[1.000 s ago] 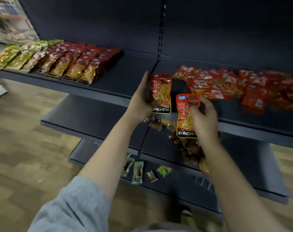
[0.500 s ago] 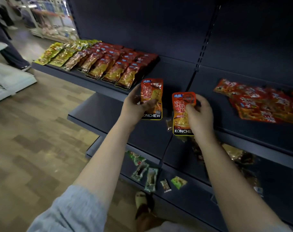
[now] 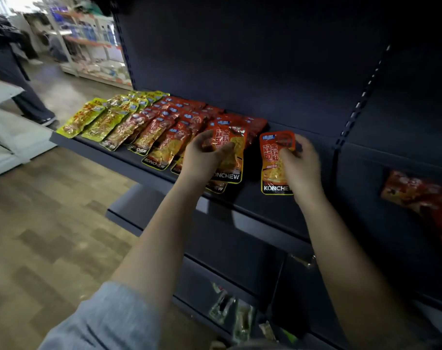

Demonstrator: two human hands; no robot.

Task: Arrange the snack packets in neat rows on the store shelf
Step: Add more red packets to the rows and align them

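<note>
My left hand (image 3: pixel 204 155) grips a red and orange KONCHEW snack packet (image 3: pixel 231 157) over the right end of the arranged rows (image 3: pixel 159 125) on the dark shelf (image 3: pixel 260 205). Those rows run from yellow-green packets (image 3: pixel 88 117) on the left to red ones on the right. My right hand (image 3: pixel 299 164) pinches a second KONCHEW packet (image 3: pixel 274 160) just to the right, above bare shelf. A loose heap of red packets (image 3: pixel 427 198) lies on the adjoining shelf section at the far right.
Lower shelves hold a few small green packets (image 3: pixel 230 309). A perforated upright (image 3: pixel 358 104) divides the two shelf sections. A person's legs (image 3: pixel 25 97) stand at the aisle's left near a white counter (image 3: pixel 10 127). Wooden floor lies to the left.
Both hands have carried their packets leftwards and up to the right end of the arranged rows. The view has swung left, so the loose heap now sits at the far right edge.
</note>
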